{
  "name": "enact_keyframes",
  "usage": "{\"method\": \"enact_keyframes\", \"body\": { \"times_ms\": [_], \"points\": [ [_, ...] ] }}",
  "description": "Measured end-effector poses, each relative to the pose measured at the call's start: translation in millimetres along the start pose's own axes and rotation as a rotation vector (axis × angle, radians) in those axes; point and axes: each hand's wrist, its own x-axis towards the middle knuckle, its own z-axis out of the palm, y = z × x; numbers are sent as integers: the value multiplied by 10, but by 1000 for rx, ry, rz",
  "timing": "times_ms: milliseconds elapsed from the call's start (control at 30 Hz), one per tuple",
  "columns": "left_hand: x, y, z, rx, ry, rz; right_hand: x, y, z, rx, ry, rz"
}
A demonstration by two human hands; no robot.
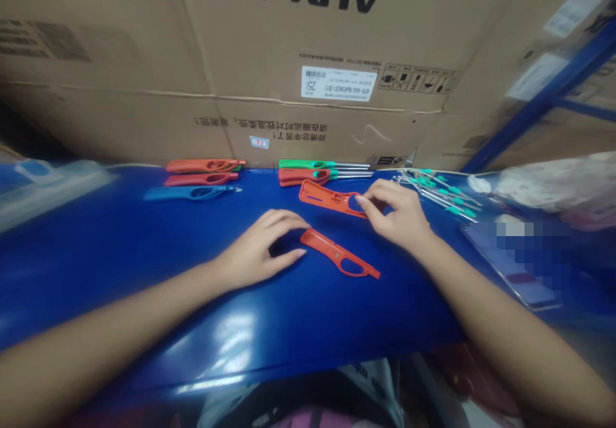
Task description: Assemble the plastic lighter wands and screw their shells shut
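Observation:
Two orange plastic lighter-shell halves lie on the blue table (120, 248). My left hand (262, 248) rests arched on the table, its fingertips touching the near shell half (339, 255) at its left end. My right hand (397, 213) pinches the right end of the far shell half (327, 198) with thumb and fingers. Both halves lie flat on the table.
Along the back edge lie assembled long-nose lighters: two orange (205, 165) and a blue one (190, 192) on the left, a green (308, 164) and an orange one in the middle. Several metal rods with green parts (440, 190) lie at the right. Big cardboard boxes (289, 56) wall the back.

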Motion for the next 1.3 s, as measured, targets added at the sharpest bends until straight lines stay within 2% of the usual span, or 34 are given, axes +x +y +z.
{"method": "enact_keyframes", "body": {
  "times_ms": [100, 167, 267, 467, 567, 700, 867, 1067, 1300],
  "points": [
    [-15, 22, -3, 53, -180, 157, -7, 3, 4, -3, -32, -3],
    [-23, 21, 6, 79, -230, 162, -8, 6, -5, 18, -79, -17],
    [-27, 19, 15, 132, -193, 72, -6, -14, -47, 89, -218, -88],
    [-30, 22, 15, 145, -102, 6, 0, -105, -129, 164, -675, -162],
    [-34, -6, 28, 161, -62, -14, -2, -105, -126, 138, -794, -163],
    [-27, -47, 47, 131, -6, -3, -4, -55, -92, 67, -805, -135],
    [-15, -21, 35, 82, 32, -10, -24, -1, -19, 48, -740, -102],
    [-19, 21, 14, 85, -29, 16, -63, -26, 67, 36, -620, -84],
    [-19, -9, 17, 63, -28, 27, -75, -52, 105, 61, -623, -90]
  ]
}}
